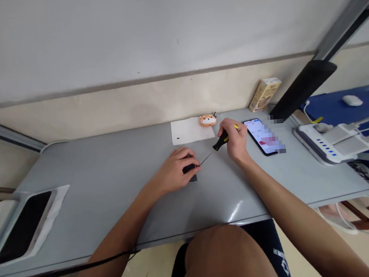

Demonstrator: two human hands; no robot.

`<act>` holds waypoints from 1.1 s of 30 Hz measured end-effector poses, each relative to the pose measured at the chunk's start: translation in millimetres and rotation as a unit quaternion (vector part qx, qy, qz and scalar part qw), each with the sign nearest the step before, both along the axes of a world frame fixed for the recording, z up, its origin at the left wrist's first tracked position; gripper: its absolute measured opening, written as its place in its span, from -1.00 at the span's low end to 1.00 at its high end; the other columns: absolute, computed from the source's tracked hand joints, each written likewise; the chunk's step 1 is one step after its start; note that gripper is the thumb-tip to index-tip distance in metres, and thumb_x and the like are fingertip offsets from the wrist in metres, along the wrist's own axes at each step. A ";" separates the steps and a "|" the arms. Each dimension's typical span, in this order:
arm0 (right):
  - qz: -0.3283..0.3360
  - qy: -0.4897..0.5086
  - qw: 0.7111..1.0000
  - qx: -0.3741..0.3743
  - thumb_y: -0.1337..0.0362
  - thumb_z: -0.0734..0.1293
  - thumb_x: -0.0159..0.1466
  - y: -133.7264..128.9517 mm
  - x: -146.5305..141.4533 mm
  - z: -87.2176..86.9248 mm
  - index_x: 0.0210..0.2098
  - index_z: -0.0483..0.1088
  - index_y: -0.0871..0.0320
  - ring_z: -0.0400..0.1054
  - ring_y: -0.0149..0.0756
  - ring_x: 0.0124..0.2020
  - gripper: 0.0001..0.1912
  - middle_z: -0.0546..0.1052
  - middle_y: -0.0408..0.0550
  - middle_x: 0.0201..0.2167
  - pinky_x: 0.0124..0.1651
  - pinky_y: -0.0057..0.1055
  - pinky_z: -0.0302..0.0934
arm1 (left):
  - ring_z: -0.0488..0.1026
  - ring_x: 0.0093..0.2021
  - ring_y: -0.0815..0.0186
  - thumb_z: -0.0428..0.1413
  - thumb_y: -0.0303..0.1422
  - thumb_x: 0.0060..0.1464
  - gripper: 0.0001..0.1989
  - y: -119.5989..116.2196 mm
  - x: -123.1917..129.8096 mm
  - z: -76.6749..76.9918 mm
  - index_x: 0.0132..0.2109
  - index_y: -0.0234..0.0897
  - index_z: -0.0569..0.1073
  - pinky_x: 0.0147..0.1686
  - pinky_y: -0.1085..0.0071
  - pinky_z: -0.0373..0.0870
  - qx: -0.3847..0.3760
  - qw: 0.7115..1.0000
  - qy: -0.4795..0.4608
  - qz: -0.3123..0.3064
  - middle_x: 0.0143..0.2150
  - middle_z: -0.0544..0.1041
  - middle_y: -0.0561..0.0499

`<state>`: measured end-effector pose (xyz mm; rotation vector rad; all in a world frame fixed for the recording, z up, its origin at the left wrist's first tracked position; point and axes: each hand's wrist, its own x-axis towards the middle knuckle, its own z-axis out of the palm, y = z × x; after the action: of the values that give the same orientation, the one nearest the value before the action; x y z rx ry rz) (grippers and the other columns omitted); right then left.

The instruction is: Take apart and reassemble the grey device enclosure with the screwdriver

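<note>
My left hand is closed round a small black object on the grey desk; its fingers hide much of the object. In my right hand is a screwdriver with a black and yellow handle. The thin shaft slants down to the left, and its tip meets the right side of the black object, by my left fingertips. Just behind the hands lies a white paper with tiny dark pieces on it.
An orange animal-faced case rests on the paper's right part. Right of my right hand are a lit phone, a carton and a white power strip with plugs. A dark-screened device lies at the far left.
</note>
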<state>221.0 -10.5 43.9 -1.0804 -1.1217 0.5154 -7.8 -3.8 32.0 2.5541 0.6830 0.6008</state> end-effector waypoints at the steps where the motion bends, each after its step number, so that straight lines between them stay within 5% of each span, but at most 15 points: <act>1: -0.008 0.007 1.000 -0.001 0.28 0.22 0.26 1.5 0.8 -0.8 -0.68 0.32 0.12 0.17 -0.39 -0.54 -0.62 0.30 -0.15 -0.65 -0.43 -0.40 0.06 | 0.45 -0.04 0.23 0.14 -0.33 0.34 -0.86 1.2 -0.5 -0.8 -0.17 -0.21 0.59 0.08 0.20 0.40 -0.004 1.000 -0.008 0.004 -0.10 0.49 -0.05; 5: -0.040 0.065 0.997 -0.017 0.23 0.23 0.26 8.5 6.5 -5.9 -0.69 0.31 0.12 0.14 -0.39 -0.54 -0.61 0.29 -0.16 -0.65 -0.43 -0.40 0.03 | 0.47 -0.03 0.23 0.12 -0.30 0.35 -0.84 16.4 -6.8 -5.2 -0.16 -0.18 0.59 0.06 0.22 0.42 -0.024 0.998 -0.053 0.036 -0.10 0.51 -0.05; 11: -0.089 0.145 0.983 -0.074 0.13 0.27 0.23 19.7 21.5 -16.9 -0.67 0.37 0.13 0.10 -0.40 -0.56 -0.62 0.26 -0.19 -0.66 -0.50 -0.43 -0.03 | 0.47 0.01 0.18 0.13 -0.24 0.32 -0.81 70.5 -18.6 -15.9 -0.15 -0.17 0.61 0.10 0.19 0.39 -0.009 0.982 -0.009 0.189 -0.11 0.55 -0.04; 20: -0.124 0.166 0.972 -0.114 0.10 0.26 0.22 26.5 29.8 -22.6 -0.64 0.39 0.14 0.13 -0.39 -0.54 -0.63 0.27 -0.21 -0.66 -0.48 -0.42 0.02 | 0.46 -0.02 0.15 0.18 -0.24 0.26 -0.82 115.2 -5.3 -21.6 -0.13 -0.18 0.64 0.09 0.19 0.38 0.019 0.982 0.022 0.186 -0.11 0.53 -0.05; 27: -0.124 0.128 0.978 -0.111 0.11 0.24 0.23 23.5 27.7 -17.6 -0.64 0.37 0.14 0.14 -0.39 -0.53 -0.62 0.27 -0.21 -0.66 -0.46 -0.42 0.03 | 0.46 0.04 0.16 0.17 -0.24 0.25 -0.80 118.6 -6.1 -17.4 -0.09 -0.14 0.66 0.20 0.17 0.36 0.012 0.989 0.052 0.136 -0.02 0.52 -0.05; 33: -0.134 0.109 0.981 -0.091 0.15 0.23 0.24 20.7 29.2 -13.1 -0.64 0.37 0.13 0.13 -0.39 -0.55 -0.63 0.27 -0.21 -0.66 -0.47 -0.41 0.01 | 0.40 0.19 0.12 0.11 -0.14 0.31 -0.68 76.7 -32.6 5.1 0.11 -0.07 0.58 0.25 0.12 0.34 -0.037 0.989 0.032 0.139 0.17 0.48 -0.07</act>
<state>250.1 10.3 30.7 -1.2797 -0.7323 0.5147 -40.4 72.9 37.1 2.4364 1.0746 0.5710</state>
